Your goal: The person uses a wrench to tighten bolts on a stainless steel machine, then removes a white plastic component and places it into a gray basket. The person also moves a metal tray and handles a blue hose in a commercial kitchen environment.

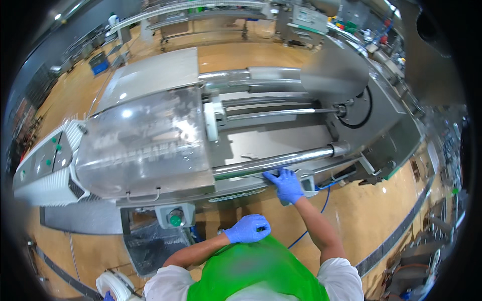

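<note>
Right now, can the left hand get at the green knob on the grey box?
Probably yes: the green knob shows uncovered, and nothing visible blocks the way from the left hand.

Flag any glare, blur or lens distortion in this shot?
Head view: glare spots on the rounded cover; fisheye bending and dark corners at the rim; smeared grey patch over the steel machine, upper right; hazy patch on the green apron; left hand and right hand read fairly clearly.
</note>
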